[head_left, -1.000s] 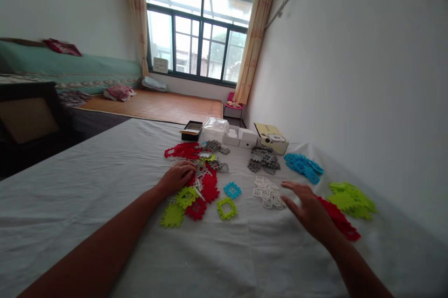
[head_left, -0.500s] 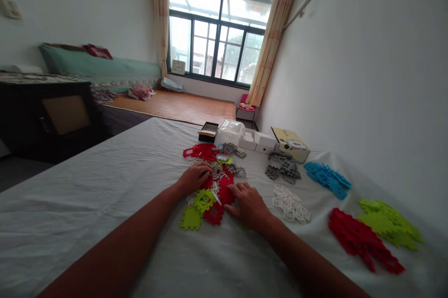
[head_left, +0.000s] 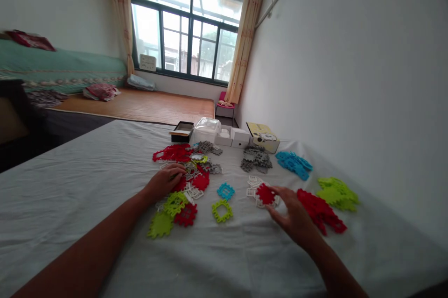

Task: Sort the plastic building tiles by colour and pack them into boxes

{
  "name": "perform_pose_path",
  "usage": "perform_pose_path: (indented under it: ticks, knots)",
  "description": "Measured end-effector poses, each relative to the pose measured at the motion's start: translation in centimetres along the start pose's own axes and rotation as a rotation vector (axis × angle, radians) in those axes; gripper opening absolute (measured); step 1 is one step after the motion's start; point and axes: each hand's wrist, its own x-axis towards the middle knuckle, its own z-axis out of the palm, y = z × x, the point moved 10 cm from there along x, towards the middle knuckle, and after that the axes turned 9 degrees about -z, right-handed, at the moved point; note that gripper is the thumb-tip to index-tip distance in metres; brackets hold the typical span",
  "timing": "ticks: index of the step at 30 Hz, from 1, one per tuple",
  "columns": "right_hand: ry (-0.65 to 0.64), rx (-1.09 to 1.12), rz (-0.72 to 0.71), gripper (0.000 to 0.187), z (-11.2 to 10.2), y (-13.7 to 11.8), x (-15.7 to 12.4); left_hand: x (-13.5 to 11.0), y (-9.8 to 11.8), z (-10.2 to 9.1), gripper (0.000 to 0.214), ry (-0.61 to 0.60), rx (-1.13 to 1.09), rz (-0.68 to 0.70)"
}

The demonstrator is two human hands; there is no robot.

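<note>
White cloth point(head_left: 87, 186) is spread over a wide flat surface. A window point(head_left: 189, 41) w/ curtains is seen at the far end of the room, and a green-covered bed point(head_left: 59, 67) along the wall at left.

Right hand point(head_left: 292, 216) is held low over the cloth, thumb & fingertips pinched on a red piece point(head_left: 266, 194), a flat toothed tile. The tile is held over the near edge of the white pile point(head_left: 252, 180); whether it touches the pile can't be told. A red pile point(head_left: 320, 211) is seen just beside that hand on its outer side, w/ a green pile point(head_left: 338, 191) past it. A blue pile point(head_left: 294, 163) & a grey pile point(head_left: 256, 160) are laid farther back, each apart from the others.

Left hand point(head_left: 164, 182) is laid palm down on the mixed heap point(head_left: 196, 169), fingers curled onto the pieces; whether anything is gripped can't be told. Red, green, grey & white pieces are jumbled together in that heap.

Btwn the two hands a blue frame point(head_left: 226, 191) & a green frame point(head_left: 222, 210) are laid flat, near each other, not touching.

At the far edge of the cloth a black tray point(head_left: 182, 131), a clear tub point(head_left: 206, 129), white boxes point(head_left: 233, 135) & a yellow carton point(head_left: 262, 137) are lined up side by side.
</note>
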Motion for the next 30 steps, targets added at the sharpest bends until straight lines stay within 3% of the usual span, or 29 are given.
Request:
perform_pose_path:
  ticks: [3,5,8,11,16,18,22,25,27,30]
  knots:
    - [0.156,-0.073,0.308,0.049,-4.1,8.7,-6.5,0.0,0.0,0.1,0.032,0.005,0.026,0.014]
    - [0.216,-0.095,0.448,0.053,-6.0,12.7,-10.7,0.1,0.0,0.3,0.033,0.004,0.056,0.022]
    - [0.204,-0.087,0.544,0.054,-6.7,15.6,-14.7,0.1,0.0,0.6,0.032,0.001,0.093,0.028]
    - [0.176,-0.154,0.535,0.049,-6.9,15.8,-15.3,0.1,0.0,0.7,0.031,0.007,0.106,0.031]
    - [0.278,-0.269,0.375,0.039,-7.8,11.1,-10.3,-0.2,0.7,0.5,0.029,0.022,0.097,0.027]
    - [0.26,-0.214,0.262,0.034,-6.3,7.4,-6.8,-0.4,0.9,0.3,0.028,0.028,0.084,0.014]
    - [-0.035,0.03,-0.14,0.031,1.6,-3.6,0.7,-0.6,1.0,0.2,0.025,0.025,0.045,0.002]
    - [-0.256,0.113,-0.314,0.033,7.5,-9.9,4.6,-0.8,1.0,0.0,0.025,0.031,0.017,0.007]
    - [-0.331,0.107,-0.335,0.035,10.5,-11.8,6.8,-0.8,0.9,0.0,0.025,0.032,0.007,0.01]
    - [-0.388,0.039,-0.282,0.037,13.7,-12.3,9.7,-0.8,0.7,0.0,0.024,0.034,0.005,0.003]
